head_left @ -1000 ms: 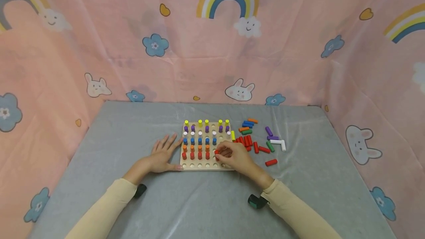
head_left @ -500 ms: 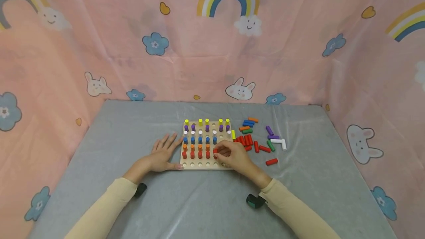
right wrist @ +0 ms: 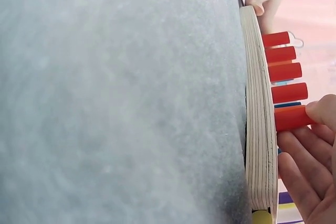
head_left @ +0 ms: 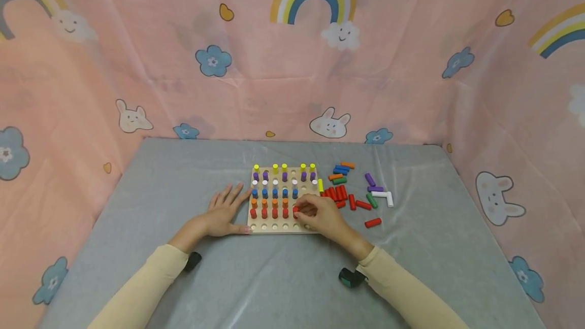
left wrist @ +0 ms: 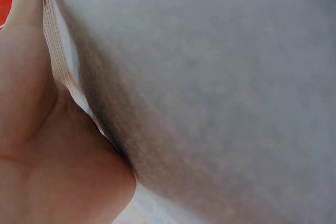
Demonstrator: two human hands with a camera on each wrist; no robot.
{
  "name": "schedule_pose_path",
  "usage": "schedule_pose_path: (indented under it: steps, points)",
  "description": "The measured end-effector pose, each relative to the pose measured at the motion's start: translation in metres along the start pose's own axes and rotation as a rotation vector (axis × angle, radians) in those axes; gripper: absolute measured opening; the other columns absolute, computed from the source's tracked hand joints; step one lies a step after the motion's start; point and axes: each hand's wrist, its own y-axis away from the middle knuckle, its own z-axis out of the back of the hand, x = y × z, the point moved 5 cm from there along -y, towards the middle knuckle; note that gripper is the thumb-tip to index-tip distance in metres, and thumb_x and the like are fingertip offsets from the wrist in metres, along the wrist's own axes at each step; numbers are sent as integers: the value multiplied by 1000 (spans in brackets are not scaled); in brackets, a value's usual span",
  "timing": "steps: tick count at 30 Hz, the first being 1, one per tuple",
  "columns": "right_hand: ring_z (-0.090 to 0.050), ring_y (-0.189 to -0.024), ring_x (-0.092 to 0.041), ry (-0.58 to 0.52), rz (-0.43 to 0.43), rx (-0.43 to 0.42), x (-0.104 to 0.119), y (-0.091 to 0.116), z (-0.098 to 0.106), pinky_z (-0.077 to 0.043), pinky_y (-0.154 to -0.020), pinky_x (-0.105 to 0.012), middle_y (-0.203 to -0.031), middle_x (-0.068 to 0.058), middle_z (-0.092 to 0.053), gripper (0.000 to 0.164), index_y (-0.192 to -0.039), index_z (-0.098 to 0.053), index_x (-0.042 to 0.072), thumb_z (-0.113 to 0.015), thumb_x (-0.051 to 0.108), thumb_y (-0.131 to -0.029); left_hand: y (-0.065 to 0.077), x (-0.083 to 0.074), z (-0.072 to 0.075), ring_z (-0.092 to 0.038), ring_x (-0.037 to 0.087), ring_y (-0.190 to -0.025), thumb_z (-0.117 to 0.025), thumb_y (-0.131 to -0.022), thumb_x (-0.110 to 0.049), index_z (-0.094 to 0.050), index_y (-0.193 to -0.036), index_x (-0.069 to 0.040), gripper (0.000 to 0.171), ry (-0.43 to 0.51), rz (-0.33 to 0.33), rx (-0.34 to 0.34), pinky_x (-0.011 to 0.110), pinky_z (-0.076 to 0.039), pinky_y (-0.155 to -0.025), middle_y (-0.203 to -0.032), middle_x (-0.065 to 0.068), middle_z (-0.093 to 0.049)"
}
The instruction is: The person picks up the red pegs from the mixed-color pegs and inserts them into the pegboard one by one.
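Observation:
A wooden pegboard point(head_left: 290, 230) lies on the grey table, with upright rows of yellow, purple, white, blue, orange and red pegs. My right hand point(head_left: 325, 214) pinches a red peg point(right wrist: 289, 118) between thumb and fingers. In the right wrist view that peg stands on the board, in line with several other red pegs point(right wrist: 289, 93). My left hand point(head_left: 222, 218) lies spread along the board's left side, its thumb on the near left corner. The left wrist view shows the palm point(left wrist: 47, 150) beside the board's layered edge. The right hand hides part of the board's right side.
Loose pegs lie right of the board: several red pegs point(head_left: 352, 202), orange and blue ones at the back, purple pegs point(head_left: 369, 180), white pegs point(head_left: 390, 199) and green ones. A yellow peg point(head_left: 321, 186) touches the board's right edge. A pink curtain point(head_left: 256, 95) surrounds the table.
The red peg in my right hand has shifted slightly left and straightened into line with the red row. The left hand keeps its place.

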Motion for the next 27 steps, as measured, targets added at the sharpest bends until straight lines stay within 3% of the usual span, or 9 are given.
schedule_pose_path:
  steps: [12,23,27]
  points:
    - [-70,-79,-5,43,25,13,1,1,1,-56,-70,-17,-91,1,-75,15,-99,-74,11,-77,18,-87,-1,1,0,10,42,-154,-62,-81,-72,-6,-161,-23,110,1,2,1,68,3,-119,-169,13,5]
    - [-71,-81,-5,121,77,14,3,2,0,-58,-72,-20,-92,2,-75,13,-97,-72,14,-78,16,-86,-1,1,-1,9,42,-154,-66,-82,-67,-8,-161,-22,108,1,-1,-9,68,3,-119,-169,14,4]
    - [-72,-85,-6,170,75,24,4,1,-2,-59,-75,-23,-97,1,-75,18,-103,-72,15,-77,17,-86,-1,1,-1,9,42,-154,-64,-81,-70,-7,-161,-22,109,-6,4,-1,67,3,-119,-169,14,5]
